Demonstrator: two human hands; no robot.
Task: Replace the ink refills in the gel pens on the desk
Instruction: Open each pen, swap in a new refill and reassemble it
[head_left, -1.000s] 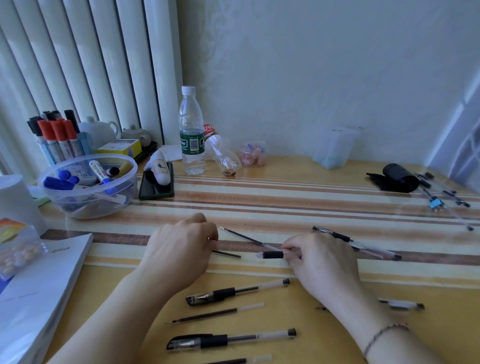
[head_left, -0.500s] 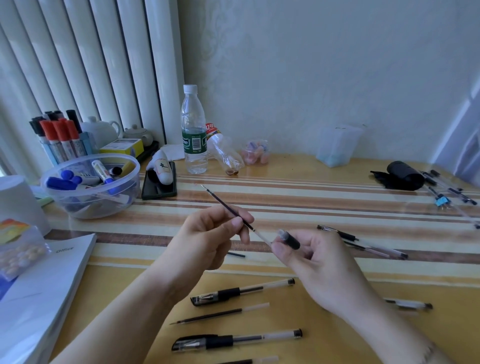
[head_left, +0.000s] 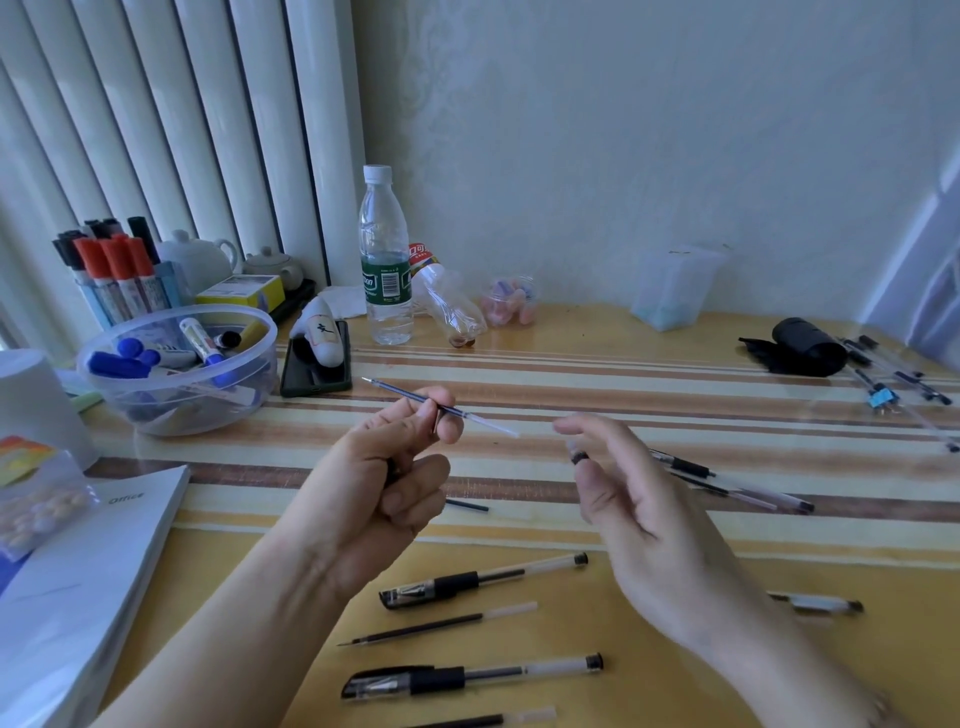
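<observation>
In the head view, the left hand (head_left: 384, 483) is hovering above the striped desk (head_left: 623, 395), pinching an ink refill (head_left: 441, 408) between thumb and fingertips; the refill is lying nearly level, its metal tip pointing far-left and its clear tail reaching right. The right hand (head_left: 639, 499) is hanging just right of that tail, not touching it, fingers loosely curled around a small pen barrel piece (head_left: 578, 457) with a dark band, most of it hidden behind the fingers. Near the person, a capped gel pen (head_left: 483, 579) is lying on the desk, a loose refill (head_left: 441, 623) below it, and a second gel pen (head_left: 472, 678) nearer still. Another pen (head_left: 727, 480) is resting right of the right hand. At far left a clear bowl (head_left: 176, 364) is holding markers, and a water bottle (head_left: 384, 260) is standing upright by the wall.
</observation>
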